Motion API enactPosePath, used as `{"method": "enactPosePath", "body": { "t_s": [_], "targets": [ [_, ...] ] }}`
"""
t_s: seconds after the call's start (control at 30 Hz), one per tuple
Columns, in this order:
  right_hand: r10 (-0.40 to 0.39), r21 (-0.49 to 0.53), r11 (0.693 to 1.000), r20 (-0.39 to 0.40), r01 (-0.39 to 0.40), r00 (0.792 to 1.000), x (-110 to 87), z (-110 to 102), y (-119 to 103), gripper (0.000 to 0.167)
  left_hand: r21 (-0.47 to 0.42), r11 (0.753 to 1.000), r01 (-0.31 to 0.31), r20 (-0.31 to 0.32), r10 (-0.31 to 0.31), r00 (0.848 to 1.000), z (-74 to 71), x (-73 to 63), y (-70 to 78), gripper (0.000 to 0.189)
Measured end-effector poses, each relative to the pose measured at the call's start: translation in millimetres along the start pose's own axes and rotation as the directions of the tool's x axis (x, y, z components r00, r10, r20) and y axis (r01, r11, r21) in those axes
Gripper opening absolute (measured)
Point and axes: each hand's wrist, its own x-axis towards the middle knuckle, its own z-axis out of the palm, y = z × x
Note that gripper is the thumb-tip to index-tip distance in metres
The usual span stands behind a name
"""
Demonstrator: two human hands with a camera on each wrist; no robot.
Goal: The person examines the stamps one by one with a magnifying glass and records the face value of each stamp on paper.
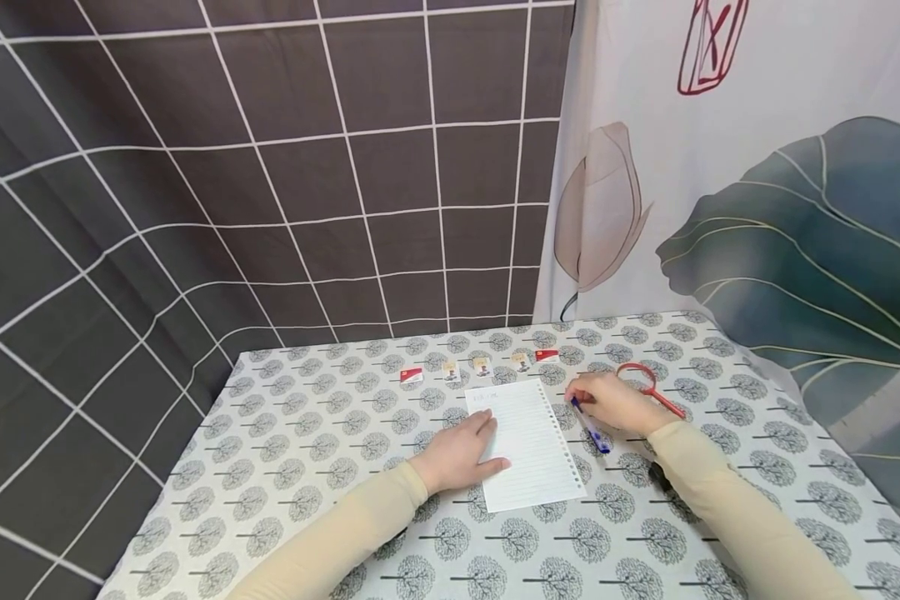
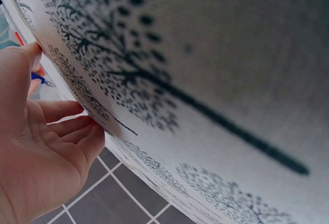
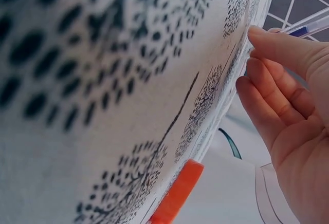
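Your left hand (image 1: 461,450) rests on the left edge of the lined white paper sheet with punched holes (image 1: 532,450), just below the centre of the head view; your thumb spreads away from your fingers, which lie close together. Faint handwriting shows near the sheet's top. Right of centre, your right hand (image 1: 615,402) pinches the slim clear-barrelled pen with blue ends (image 1: 591,429) between thumb and index finger. The pen slants toward the lower right, beside the sheet's holed edge; I cannot tell whether its lower end touches the white tablecloth printed with dark trees (image 1: 285,467). The red-framed round magnifying glass (image 1: 667,403) lies near your right wrist. Above the sheet, two red-and-white cards (image 1: 411,375) flank three small pale cards with dark figures (image 1: 482,367).
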Motion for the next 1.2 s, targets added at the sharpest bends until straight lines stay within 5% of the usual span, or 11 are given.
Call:
{"method": "enactPosePath", "body": {
  "t_s": [1.2],
  "targets": [
    [0.012,-0.001,1.0,0.052,-0.012,0.999,-2.8,-1.5,-5.8,0.026,-0.002,1.0,-0.016,0.001,0.016,1.0,0.3,0.0,-1.9,0.077]
  ]
}}
